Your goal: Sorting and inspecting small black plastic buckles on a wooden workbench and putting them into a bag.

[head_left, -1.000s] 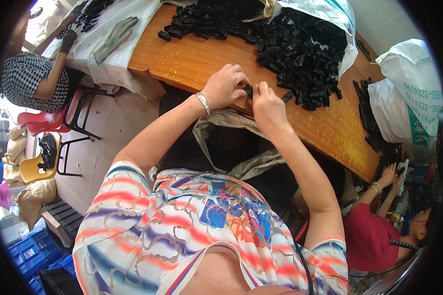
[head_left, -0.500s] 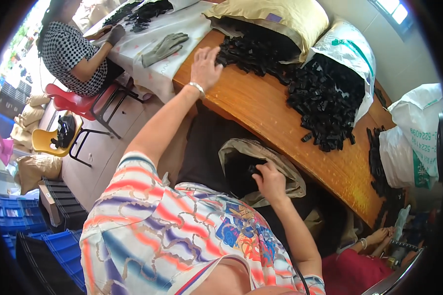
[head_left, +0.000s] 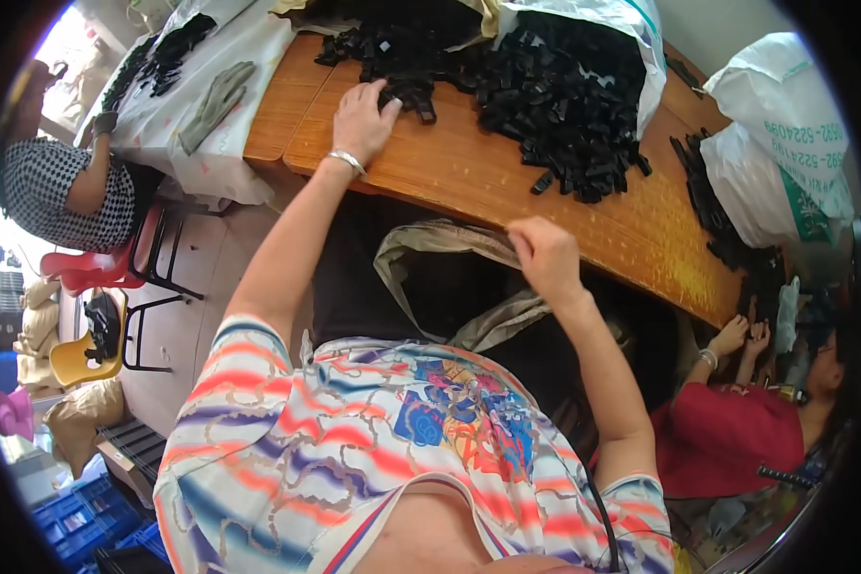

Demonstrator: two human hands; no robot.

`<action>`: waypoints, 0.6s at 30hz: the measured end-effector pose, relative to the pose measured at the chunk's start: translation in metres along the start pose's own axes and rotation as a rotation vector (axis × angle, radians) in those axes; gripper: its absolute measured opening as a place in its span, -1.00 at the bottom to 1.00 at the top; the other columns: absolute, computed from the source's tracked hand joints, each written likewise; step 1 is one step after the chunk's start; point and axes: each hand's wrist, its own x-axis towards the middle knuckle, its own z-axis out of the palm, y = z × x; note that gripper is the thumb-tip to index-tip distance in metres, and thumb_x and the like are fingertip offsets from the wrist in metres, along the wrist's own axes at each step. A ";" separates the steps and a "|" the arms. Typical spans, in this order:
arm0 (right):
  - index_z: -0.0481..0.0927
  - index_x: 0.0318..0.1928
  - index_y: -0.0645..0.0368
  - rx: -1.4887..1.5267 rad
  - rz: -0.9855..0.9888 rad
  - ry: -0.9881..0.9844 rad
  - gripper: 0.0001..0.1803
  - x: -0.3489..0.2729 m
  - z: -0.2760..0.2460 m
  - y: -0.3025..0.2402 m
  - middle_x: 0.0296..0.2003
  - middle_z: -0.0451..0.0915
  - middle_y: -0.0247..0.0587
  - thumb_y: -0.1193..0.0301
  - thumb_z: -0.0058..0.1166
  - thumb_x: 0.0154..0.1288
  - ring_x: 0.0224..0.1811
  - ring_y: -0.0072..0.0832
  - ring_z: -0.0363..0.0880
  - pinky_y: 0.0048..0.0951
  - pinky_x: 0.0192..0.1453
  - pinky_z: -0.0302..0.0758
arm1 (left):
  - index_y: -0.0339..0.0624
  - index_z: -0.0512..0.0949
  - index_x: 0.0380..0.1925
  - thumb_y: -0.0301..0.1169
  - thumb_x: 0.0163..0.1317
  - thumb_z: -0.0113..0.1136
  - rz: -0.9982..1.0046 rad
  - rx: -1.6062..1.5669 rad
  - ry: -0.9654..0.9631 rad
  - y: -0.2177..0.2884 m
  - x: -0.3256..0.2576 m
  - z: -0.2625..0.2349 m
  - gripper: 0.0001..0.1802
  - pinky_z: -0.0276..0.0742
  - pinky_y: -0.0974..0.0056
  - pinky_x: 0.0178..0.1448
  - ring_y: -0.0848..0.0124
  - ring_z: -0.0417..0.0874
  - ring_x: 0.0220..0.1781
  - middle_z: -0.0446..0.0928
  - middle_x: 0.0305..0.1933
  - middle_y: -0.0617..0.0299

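Observation:
My left hand (head_left: 364, 124) rests on the wooden table (head_left: 430, 182), its fingers stretched against the edge of a loose spread of small black plastic pieces (head_left: 407, 86). No piece shows clearly in it. My right hand (head_left: 548, 260) is curled closed near the table's front edge, over the rim of an open tan sack (head_left: 450, 237) below. Whatever its fingers hold, if anything, is hidden. The inside of the sack is dark. A larger heap of black pieces (head_left: 569, 110) spills from a white woven bag (head_left: 631, 24) farther right.
Another white bag (head_left: 784, 143) stands at the right end among more black pieces. A grey glove (head_left: 215, 107) lies on a cloth-covered table (head_left: 163, 96) at the left. A person in a checked top (head_left: 62, 196) sits there; one in red (head_left: 727, 435) works at right.
My view has shifted, so the table appears farther left and higher. My left hand has come down beside the black pieces. My right hand has risen from the sack's opening toward the table edge.

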 end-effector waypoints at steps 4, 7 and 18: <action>0.65 -0.26 0.12 -0.093 0.000 0.136 -0.93 0.032 -0.017 0.008 -0.38 0.59 -0.14 0.51 0.16 0.23 -0.34 -0.06 0.61 -0.19 -0.31 0.55 | -0.21 0.38 0.27 -0.18 0.31 0.16 0.053 -0.137 0.043 0.042 -0.038 0.018 -0.41 0.18 0.00 0.49 -0.05 0.28 0.42 0.34 0.33 -0.19; 0.65 -0.19 0.12 -0.257 0.048 0.042 -0.85 0.044 -0.029 0.018 -0.25 0.56 -0.15 0.53 0.16 0.22 -0.30 -0.08 0.63 -0.19 -0.26 0.58 | -0.27 0.35 0.29 -0.29 0.33 0.13 0.101 -0.337 -0.023 0.072 -0.054 0.014 -0.43 0.12 0.04 0.52 -0.06 0.23 0.45 0.29 0.37 -0.22; 0.55 -0.26 0.18 -0.291 0.068 -0.099 -0.79 0.048 -0.029 0.029 -0.25 0.51 -0.13 0.52 0.31 0.10 -0.33 -0.06 0.62 -0.16 -0.27 0.56 | -0.20 0.59 -0.04 -0.52 0.23 0.18 0.216 -0.357 -0.111 0.059 -0.070 -0.036 -0.72 0.52 0.19 0.13 0.15 0.56 0.06 0.53 0.05 0.07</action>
